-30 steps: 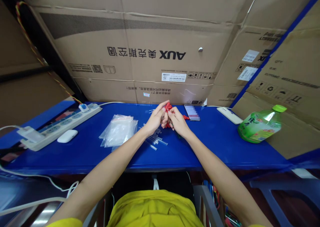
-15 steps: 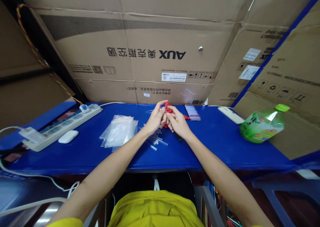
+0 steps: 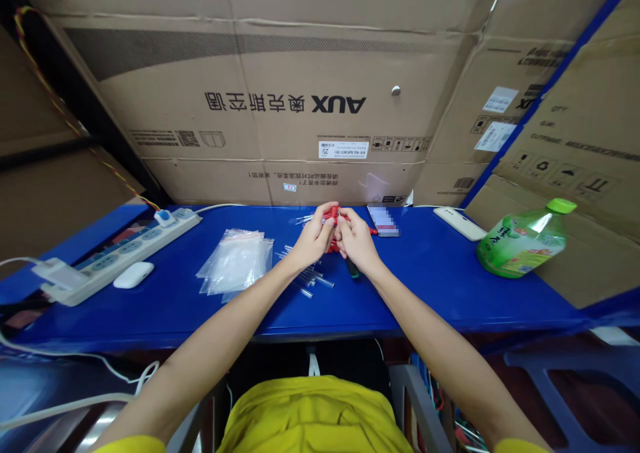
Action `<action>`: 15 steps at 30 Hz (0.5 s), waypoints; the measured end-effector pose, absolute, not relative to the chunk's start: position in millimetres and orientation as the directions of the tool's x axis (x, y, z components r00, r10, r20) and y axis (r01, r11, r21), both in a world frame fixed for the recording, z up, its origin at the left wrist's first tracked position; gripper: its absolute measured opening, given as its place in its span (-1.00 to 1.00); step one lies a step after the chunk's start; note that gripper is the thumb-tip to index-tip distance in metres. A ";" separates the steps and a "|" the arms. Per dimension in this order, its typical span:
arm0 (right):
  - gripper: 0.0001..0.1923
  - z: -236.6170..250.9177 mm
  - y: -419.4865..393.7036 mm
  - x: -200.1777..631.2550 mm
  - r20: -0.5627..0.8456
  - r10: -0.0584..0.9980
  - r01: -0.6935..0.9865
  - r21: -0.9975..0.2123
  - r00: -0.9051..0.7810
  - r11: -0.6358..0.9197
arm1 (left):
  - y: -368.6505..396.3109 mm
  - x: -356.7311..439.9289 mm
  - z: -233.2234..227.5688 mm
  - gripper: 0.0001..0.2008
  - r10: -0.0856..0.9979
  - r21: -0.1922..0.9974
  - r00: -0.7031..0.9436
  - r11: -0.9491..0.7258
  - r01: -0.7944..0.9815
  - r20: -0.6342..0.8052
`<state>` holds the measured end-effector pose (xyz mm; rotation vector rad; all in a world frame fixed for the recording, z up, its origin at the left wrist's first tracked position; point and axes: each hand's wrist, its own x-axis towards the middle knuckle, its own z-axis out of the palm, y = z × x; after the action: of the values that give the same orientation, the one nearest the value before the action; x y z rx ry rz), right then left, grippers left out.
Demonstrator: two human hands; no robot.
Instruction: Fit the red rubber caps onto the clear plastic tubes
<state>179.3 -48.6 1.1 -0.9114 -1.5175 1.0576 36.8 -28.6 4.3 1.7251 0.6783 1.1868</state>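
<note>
left hand pinched shut on small red caps, raised off counter for close work | right hand closed on same red caps, fingertips meeting left | clear tubes loose just beneath wrists, within reach | plastic bags left of left hand

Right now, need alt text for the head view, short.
Both hands, left hand and right hand, meet over a blue table, pinching small red pieces above clear tubes. Plastic bags and a power strip lie left, a green bottle right.
</note>
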 end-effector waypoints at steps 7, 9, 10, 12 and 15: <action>-0.65 8.2 -59.5 177.0 0.242 0.946 -0.046 -0.970 -0.218 0.238 | -26.6 37.3 7.2 -0.42 0.852 0.921 0.363 -0.305 -0.244 0.378; -0.66 10.5 -61.3 177.8 0.225 0.941 -0.063 -0.974 -0.254 0.216 | -25.3 34.9 7.3 -0.44 0.844 0.920 0.375 -0.310 -0.241 0.383; -0.66 11.7 -61.9 178.4 0.217 0.938 -0.068 -0.976 -0.268 0.207 | -24.9 34.0 7.2 -0.45 0.840 0.919 0.381 -0.314 -0.238 0.386; -0.64 13.9 -63.0 179.5 0.204 0.937 -0.070 -0.979 -0.284 0.192 | -24.3 32.9 7.0 -0.45 0.833 0.918 0.391 -0.323 -0.228 0.391; -0.64 15.3 -64.4 179.8 0.197 0.939 -0.074 -0.980 -0.282 0.183 | -23.9 32.6 6.5 -0.44 0.823 0.915 0.400 -0.348 -0.204 0.402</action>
<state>179.8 -64.4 15.3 -0.8772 -1.4682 1.2900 32.6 -23.9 6.5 1.5724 0.5666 1.1847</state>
